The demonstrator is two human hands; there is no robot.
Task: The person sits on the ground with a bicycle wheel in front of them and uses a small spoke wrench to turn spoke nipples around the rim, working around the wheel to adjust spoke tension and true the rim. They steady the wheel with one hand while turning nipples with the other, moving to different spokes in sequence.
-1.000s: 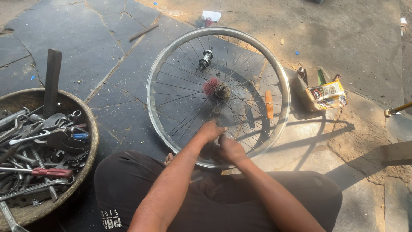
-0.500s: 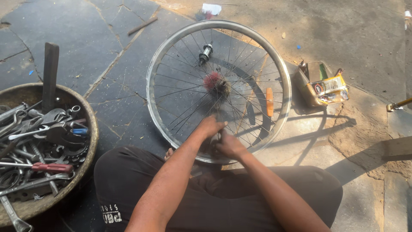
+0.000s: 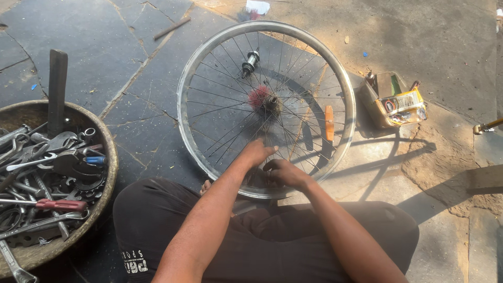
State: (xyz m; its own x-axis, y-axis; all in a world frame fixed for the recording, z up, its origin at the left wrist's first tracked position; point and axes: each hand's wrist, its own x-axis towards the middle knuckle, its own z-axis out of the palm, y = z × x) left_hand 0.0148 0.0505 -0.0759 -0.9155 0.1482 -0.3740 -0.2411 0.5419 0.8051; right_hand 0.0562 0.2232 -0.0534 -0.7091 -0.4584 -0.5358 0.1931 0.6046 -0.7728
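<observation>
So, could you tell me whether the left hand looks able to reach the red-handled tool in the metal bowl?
Probably yes. The left hand rests on the wheel's spokes, and the red-handled tool lies uncovered atop the bowl beside the left knee, with nothing between.

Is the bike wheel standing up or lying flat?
Lying flat. The wheel rests rim-down on the ground, both hands at its near edge.

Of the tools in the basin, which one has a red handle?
The screwdriver lying flat near the basin's front edge. The wrenches around it are bare grey metal; one small tool has a blue grip.
</observation>
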